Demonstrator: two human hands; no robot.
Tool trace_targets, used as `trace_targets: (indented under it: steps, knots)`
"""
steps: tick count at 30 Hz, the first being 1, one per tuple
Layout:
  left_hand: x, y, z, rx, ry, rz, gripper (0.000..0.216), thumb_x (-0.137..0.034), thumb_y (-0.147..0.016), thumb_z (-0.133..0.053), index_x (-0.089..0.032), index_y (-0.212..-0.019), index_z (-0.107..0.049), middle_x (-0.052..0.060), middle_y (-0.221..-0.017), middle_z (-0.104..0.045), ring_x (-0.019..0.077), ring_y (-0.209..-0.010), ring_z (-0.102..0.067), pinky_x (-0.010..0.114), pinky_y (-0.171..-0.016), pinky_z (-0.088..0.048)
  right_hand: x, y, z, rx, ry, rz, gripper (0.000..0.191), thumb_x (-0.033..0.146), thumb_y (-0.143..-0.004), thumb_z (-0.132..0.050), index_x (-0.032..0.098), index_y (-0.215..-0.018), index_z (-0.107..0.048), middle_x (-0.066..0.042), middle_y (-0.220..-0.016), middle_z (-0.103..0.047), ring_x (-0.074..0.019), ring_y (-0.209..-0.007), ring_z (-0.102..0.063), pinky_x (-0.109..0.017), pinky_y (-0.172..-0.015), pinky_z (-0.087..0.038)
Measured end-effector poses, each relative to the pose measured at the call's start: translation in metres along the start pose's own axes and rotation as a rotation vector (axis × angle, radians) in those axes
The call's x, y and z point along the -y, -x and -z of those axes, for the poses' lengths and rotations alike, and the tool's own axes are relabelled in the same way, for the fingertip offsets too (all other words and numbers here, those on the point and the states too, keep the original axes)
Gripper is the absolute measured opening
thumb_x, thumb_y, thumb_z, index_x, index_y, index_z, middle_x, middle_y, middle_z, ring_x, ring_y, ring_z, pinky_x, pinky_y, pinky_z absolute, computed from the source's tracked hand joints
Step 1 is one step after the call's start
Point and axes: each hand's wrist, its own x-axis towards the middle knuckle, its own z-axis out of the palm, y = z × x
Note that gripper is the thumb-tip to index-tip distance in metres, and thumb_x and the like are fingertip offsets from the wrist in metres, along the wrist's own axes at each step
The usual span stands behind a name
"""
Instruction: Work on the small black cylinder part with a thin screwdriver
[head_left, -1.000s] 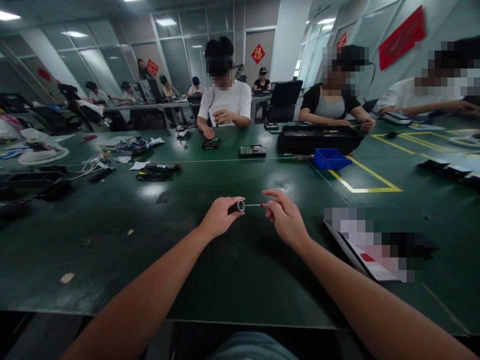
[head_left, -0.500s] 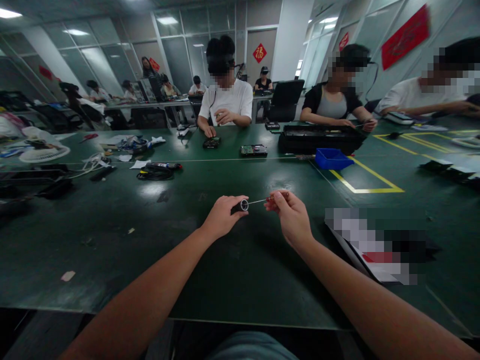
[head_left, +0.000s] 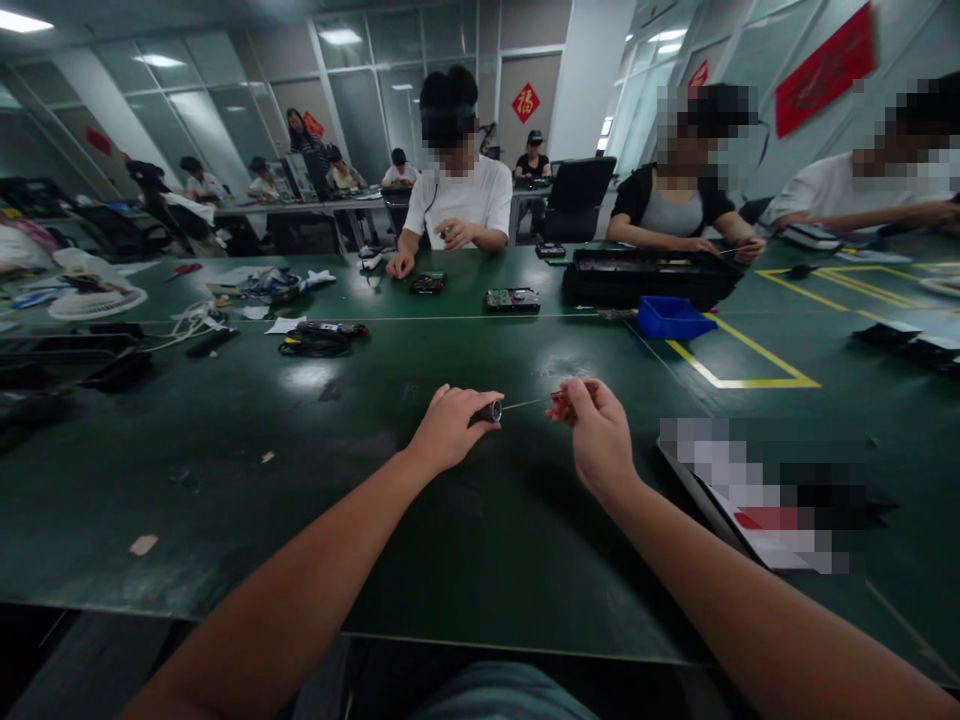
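While my left hand [head_left: 448, 430] grips a black cylinder [head_left: 491, 411], silvery-rimmed end facing right, my right hand [head_left: 602, 432] pinches a thin-shafted, red-handled screwdriver [head_left: 526, 404], tip at that end, can't tell if inside; both held over the green table [head_left: 480, 560], centre front.

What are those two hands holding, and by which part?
The left hand grips a dark cylinder around its body; the right hand holds a thin-shafted tool by its handle.
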Motion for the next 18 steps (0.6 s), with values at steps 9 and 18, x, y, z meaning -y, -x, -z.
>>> trace_targets:
  steps: [9, 18]
  knots:
    - [-0.0026, 0.0013, 0.0017, -0.029, 0.071, 0.02, 0.041, -0.035, -0.092, -0.067, -0.026, -0.132, -0.06, 0.004, -0.116, -0.071, 0.0244, -0.11, -0.061, 0.053, -0.112, -0.034, -0.0001, 0.0018, 0.0032, 0.071, 0.14, 0.088, 0.02, 0.041, -0.096, -0.058, 0.022, -0.09, -0.062, 0.001, -0.076, -0.063, -0.015, -0.067, -0.059, -0.032, -0.067, -0.048]
    - [-0.0054, 0.002, 0.0003, -0.032, 0.104, 0.013, 0.04, -0.034, -0.092, -0.068, -0.025, -0.13, -0.062, 0.005, -0.118, -0.071, 0.0254, -0.109, -0.061, 0.05, -0.108, -0.038, 0.0042, 0.0048, 0.0008, 0.112, 0.224, 0.118, 0.021, 0.042, -0.096, -0.058, 0.022, -0.093, -0.062, -0.001, -0.08, -0.067, -0.0169, -0.072, -0.063, -0.035, -0.071, -0.051]
